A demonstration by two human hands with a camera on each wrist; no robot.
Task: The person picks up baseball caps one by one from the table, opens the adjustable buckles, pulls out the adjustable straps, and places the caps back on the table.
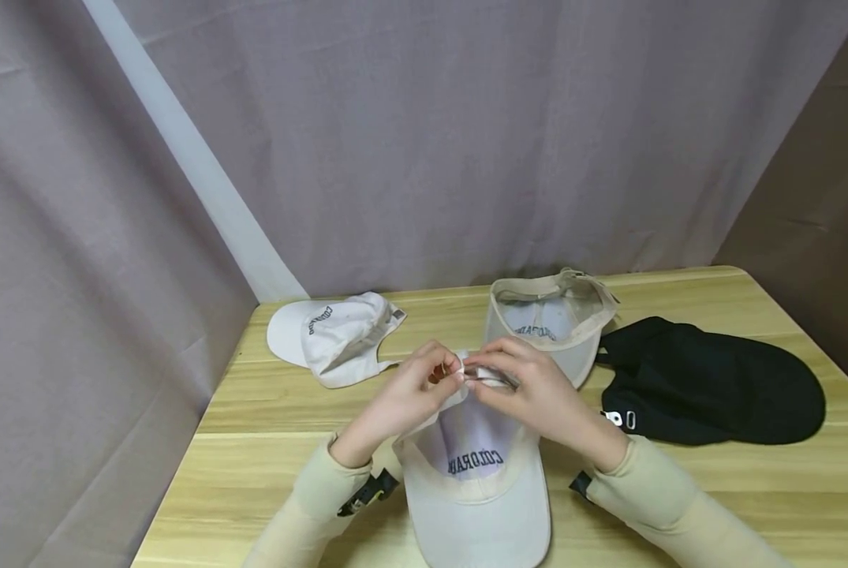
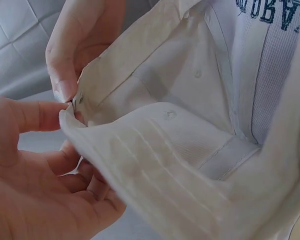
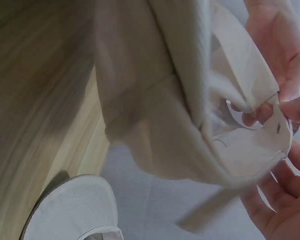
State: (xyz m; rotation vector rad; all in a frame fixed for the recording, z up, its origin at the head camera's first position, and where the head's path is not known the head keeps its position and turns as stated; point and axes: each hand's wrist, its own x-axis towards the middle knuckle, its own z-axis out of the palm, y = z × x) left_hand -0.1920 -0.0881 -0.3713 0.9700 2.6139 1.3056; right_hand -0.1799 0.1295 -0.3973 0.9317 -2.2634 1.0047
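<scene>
Both hands hold a cream cap (image 1: 476, 525) whose brim points toward the person, with its inside facing up. Dark lettering on its front panel reads mirrored from within. My left hand (image 1: 412, 390) pinches one end of the back strap (image 2: 72, 102) between thumb and finger. Opposite it, my right hand (image 1: 540, 390) pinches the other end, and the fingertips of the two hands nearly meet. A loose strap end (image 3: 205, 210) hangs blurred below the cap in the right wrist view. The fastening itself is mostly hidden by fingers.
On the wooden table (image 1: 253, 465), a white cap (image 1: 345, 335) lies at the back left. Behind the right hand sits an upturned beige cap (image 1: 583, 351). A black cap (image 1: 715, 383) with a metal buckle (image 1: 630, 420) lies at the right. Grey curtains (image 1: 424, 142) stand behind the table.
</scene>
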